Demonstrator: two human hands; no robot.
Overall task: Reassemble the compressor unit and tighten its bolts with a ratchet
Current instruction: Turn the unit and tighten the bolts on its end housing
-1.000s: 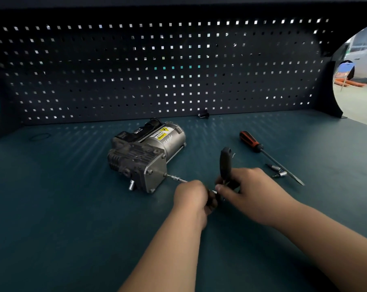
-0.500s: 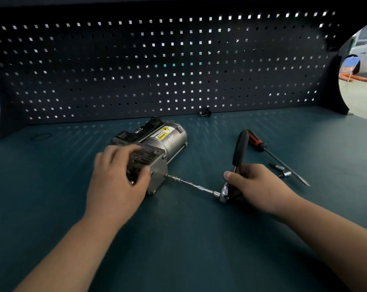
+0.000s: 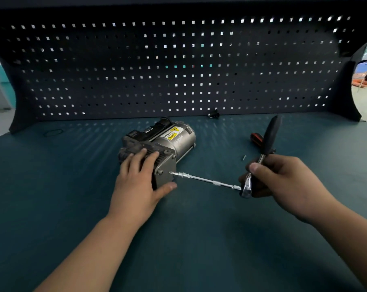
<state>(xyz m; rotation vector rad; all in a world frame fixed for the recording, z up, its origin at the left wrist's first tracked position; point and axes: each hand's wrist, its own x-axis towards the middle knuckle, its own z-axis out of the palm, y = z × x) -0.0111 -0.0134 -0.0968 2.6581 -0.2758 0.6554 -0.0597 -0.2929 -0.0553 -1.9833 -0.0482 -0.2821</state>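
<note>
The compressor unit, a grey metal cylinder with a yellow warning label and a dark head block, lies on the teal bench. My left hand grips its near end, fingers over the top and thumb under the end plate. My right hand holds the ratchet near its head, black handle pointing up and away. A long chrome extension bar runs from the ratchet head to a bolt on the end plate.
A red-and-black screwdriver lies behind the ratchet, partly hidden. One small loose bolt rests near it. A small black part sits at the foot of the dark pegboard. A thin ring lies far left.
My left hand left the ratchet's extension and moved onto the compressor, now gripping its near end. The ratchet handle has swung from left-leaning to upright and slightly right.
</note>
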